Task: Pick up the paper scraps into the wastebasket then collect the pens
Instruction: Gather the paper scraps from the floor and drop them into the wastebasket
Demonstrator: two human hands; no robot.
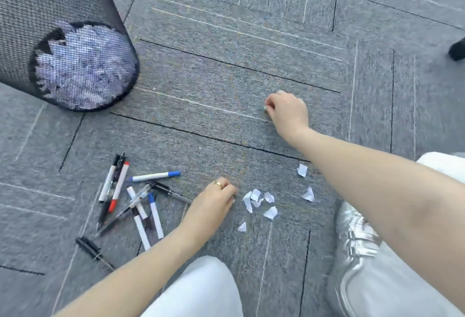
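Crouched over grey carpet (226, 70). Right hand (286, 110) at centre right, fingers (270, 105) curled tight and pressed to the floor; impossible to tell whether anything is pinched in them. Left hand (214, 203) at lower centre, ringed, fingers bunched just beside the white paper scraps (259, 201), hold likewise unclear. Scraps scattered at lower centre right. Pens (130, 201) heaped at lower left, one black pen (94, 251) lying apart below. Black mesh wastebasket (63, 39) at upper left, paper visible through its wall.
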